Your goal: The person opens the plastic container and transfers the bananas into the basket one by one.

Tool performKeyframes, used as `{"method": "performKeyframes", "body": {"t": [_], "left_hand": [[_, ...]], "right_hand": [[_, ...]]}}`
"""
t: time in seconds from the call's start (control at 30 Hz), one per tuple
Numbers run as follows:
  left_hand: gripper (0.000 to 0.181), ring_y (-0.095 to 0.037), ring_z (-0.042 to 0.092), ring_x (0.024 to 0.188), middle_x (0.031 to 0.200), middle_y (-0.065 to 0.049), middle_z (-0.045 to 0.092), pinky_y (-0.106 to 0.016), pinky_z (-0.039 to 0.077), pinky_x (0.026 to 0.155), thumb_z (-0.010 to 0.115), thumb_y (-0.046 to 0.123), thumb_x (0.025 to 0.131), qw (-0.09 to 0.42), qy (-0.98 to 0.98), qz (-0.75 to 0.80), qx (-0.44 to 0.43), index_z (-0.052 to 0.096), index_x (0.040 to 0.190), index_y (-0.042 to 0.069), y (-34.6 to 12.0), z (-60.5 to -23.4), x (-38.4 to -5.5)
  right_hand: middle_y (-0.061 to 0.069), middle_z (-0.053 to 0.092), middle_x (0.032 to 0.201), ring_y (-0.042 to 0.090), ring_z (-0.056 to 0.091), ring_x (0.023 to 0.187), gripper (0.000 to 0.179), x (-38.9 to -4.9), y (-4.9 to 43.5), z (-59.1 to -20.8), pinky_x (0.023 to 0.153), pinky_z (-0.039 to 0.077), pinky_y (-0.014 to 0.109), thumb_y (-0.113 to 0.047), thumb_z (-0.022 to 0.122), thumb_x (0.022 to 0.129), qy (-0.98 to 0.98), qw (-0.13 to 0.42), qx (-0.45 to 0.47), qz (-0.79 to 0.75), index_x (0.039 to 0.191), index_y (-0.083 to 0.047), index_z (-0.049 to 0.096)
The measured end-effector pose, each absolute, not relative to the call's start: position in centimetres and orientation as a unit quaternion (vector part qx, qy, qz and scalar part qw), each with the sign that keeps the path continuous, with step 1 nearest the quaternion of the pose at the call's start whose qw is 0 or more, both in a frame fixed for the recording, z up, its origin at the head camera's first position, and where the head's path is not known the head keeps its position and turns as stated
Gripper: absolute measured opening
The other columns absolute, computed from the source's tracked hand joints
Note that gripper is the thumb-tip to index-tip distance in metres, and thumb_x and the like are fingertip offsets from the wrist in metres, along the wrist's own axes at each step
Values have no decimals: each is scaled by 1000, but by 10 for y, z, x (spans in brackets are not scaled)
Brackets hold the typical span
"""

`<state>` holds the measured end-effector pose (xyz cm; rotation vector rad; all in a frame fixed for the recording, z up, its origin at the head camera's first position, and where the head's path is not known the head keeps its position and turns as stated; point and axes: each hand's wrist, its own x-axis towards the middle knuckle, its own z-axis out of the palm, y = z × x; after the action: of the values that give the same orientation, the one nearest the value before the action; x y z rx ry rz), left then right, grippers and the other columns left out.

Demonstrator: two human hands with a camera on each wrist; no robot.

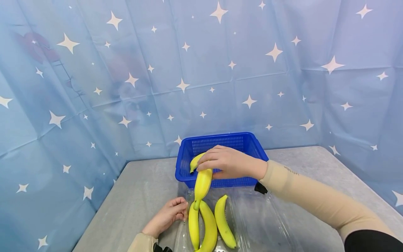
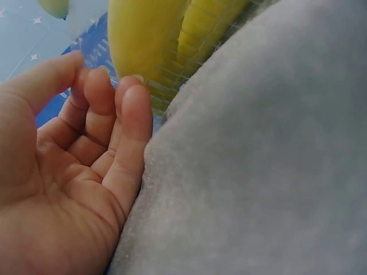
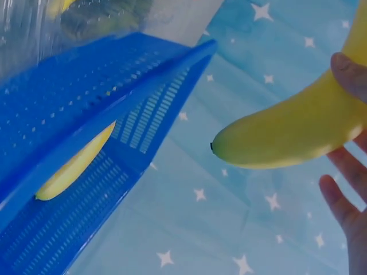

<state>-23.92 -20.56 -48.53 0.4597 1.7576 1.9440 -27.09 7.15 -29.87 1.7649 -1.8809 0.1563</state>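
Note:
My right hand (image 1: 226,162) grips a yellow banana (image 1: 203,183) by its upper part, over the front rim of the blue basket (image 1: 239,182). The banana's lower end hangs above a clear plastic box (image 1: 232,218). Three bananas lie in that box: a left one (image 1: 193,227), a middle one (image 1: 209,225) and a right one (image 1: 224,222). Along the box's left edge, my left hand (image 1: 170,214) has curled fingers and appears to pinch the rim between thumb and fingertips; the thin clear edge is hard to make out in the left wrist view.
Inside the basket lies another banana (image 3: 80,163), partly hidden by my right hand in the head view. The box's clear lid (image 1: 262,220) is folded open to the right on the grey table (image 1: 126,206). A blue star-patterned curtain (image 1: 201,70) hangs behind.

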Motion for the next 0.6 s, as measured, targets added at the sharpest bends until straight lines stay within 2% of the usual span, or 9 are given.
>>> {"method": "performKeyframes", "body": {"t": [0.37, 0.6], "left_hand": [[16, -13, 54, 61, 70, -1, 55, -29, 48, 59, 45, 19, 93, 238, 647, 705, 166, 50, 80, 10, -206, -485, -239], [16, -13, 55, 61, 70, -1, 55, -28, 48, 59, 47, 21, 92, 241, 645, 706, 166, 49, 80, 10, -207, -485, -240]], "right_hand": [[-5, 56, 113, 13, 49, 107, 47, -291, 79, -292, 85, 39, 31, -31, 72, 72, -748, 252, 612, 43, 114, -20, 54], [-7, 55, 113, 13, 48, 106, 48, -302, 86, -288, 85, 39, 32, -33, 72, 72, -789, 218, 572, 46, 115, -19, 55]]}}
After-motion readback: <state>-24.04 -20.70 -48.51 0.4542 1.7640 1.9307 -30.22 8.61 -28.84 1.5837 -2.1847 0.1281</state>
